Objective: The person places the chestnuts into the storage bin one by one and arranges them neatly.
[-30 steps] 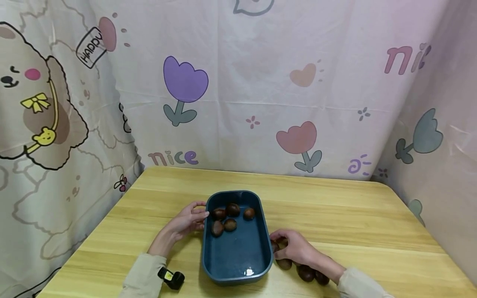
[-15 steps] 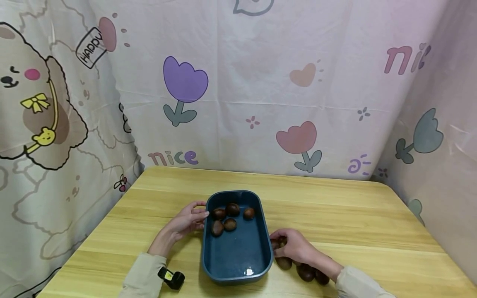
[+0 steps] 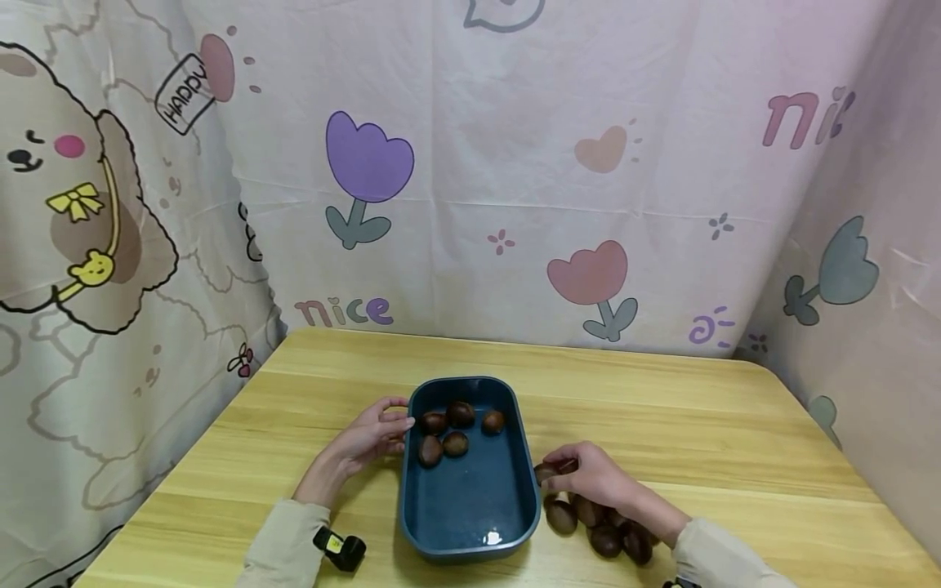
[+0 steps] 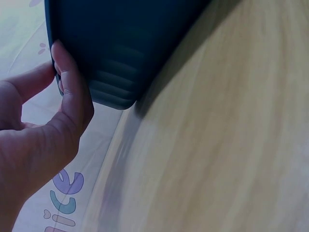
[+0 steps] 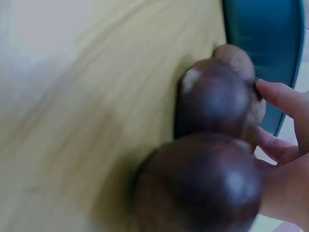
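Observation:
A dark blue, deep rectangular tray (image 3: 470,510) stands mid-table with several brown chestnuts (image 3: 456,443) in its far half. At its left side my left hand (image 3: 371,437) holds the wall near the far corner; in the left wrist view the bent fingers (image 4: 72,92) lie against the tray's outer side (image 4: 116,72). To the right of the tray, my right hand (image 3: 595,478) pinches a chestnut (image 3: 546,473) between thumb and fingers, low beside the tray wall. More loose chestnuts (image 3: 606,540) lie below and beside this hand, some partly hidden by it. In the right wrist view large chestnuts (image 5: 198,188) cover part of the hand.
The wooden table (image 3: 662,416) reaches back to a printed curtain (image 3: 500,163), with curtain on both sides too. A black wrist device (image 3: 340,549) sits by the left cuff. A dark cable (image 3: 73,563) runs at the lower left.
My right hand has shifted slightly away from me, holding a chestnut, which uncovers more of the loose chestnuts beneath. The left hand and the tray stay in place; the view shifts a little.

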Action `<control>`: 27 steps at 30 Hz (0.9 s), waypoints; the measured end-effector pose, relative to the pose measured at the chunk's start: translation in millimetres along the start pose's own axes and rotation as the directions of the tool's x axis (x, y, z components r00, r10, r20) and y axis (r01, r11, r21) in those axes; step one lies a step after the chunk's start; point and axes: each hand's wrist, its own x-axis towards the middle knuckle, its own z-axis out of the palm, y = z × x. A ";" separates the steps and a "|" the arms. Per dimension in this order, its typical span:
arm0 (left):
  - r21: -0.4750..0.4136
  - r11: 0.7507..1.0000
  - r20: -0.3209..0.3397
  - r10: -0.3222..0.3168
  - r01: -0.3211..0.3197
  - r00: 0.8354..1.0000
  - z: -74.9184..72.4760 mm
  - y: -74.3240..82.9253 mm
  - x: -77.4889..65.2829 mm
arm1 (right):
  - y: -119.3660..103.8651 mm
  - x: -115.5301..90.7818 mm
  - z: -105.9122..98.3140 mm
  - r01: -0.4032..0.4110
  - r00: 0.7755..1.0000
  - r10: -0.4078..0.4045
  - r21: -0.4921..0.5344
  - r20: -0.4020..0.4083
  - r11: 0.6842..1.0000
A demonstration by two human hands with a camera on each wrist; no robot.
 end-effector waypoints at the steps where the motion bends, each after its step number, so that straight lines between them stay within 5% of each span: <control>1: 0.001 1.000 0.002 0.000 0.000 1.000 0.1 0.1 0.2 | -1.4 -0.9 -1.1 -0.013 1.000 0.012 0.027 0.013 1.000; 15: 0.002 1.000 0.006 0.000 0.000 1.000 1.1 1.5 0.2 | -37.7 7.2 -16.5 -0.103 0.985 0.117 0.116 -0.123 0.988; 27: -0.008 1.000 0.002 -0.001 0.001 1.000 1.3 0.6 0.1 | -72.6 26.6 5.4 -0.100 0.977 0.122 0.127 -0.176 0.987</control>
